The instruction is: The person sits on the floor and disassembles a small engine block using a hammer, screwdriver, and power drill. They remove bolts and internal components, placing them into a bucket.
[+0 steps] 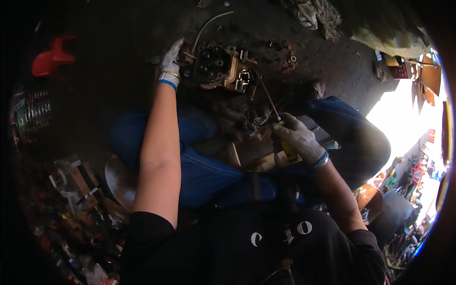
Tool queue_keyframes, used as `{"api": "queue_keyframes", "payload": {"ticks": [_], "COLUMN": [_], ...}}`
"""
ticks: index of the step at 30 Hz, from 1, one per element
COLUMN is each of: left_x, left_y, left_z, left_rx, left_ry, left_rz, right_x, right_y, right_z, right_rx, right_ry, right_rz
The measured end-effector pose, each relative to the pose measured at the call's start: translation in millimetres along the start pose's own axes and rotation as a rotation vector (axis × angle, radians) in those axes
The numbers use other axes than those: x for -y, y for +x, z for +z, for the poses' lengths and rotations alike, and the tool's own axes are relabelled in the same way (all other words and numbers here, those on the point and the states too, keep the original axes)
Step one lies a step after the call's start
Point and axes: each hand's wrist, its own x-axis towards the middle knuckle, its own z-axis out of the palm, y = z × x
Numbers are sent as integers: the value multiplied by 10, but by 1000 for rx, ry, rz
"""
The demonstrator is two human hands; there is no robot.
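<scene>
My left hand [170, 64], in a pale work glove, grips the left end of a dirty metal engine part [213, 66] with a dark, bolted face and a brighter bracket at its right side. A curved tube [209, 21] rises behind it. My right hand [297, 137], also gloved, is closed on the yellow handle of a long screwdriver [270, 99]; its rusty-looking shaft points up and left toward the part's right side. Whether the tip touches it I cannot tell. Dark metal pieces [251, 121] lie between my legs.
A red plastic stool [53, 57] stands at left. Small rusty parts [287, 57] and crumpled cloths [313, 14] lie on the dark floor [346, 66] beyond. Cluttered boxes and scraps [78, 183] are beside me at lower left; more clutter [394, 209] lies at bright right.
</scene>
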Motion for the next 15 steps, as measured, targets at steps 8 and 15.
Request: {"api": "queue_keyframes", "payload": {"ticks": [8,15], "left_x": [-18,55], "left_y": [75,347], "left_z": [-170,-487], "left_rx": [-22,-169], "left_ry": [-5,77], "left_rz": [74,116], "right_x": [-458,-869], "right_y": [448,1186], "right_z": [39,309], "right_rx": [-51,-48], "right_ry": [-65,48], "right_rz": [22,46]}}
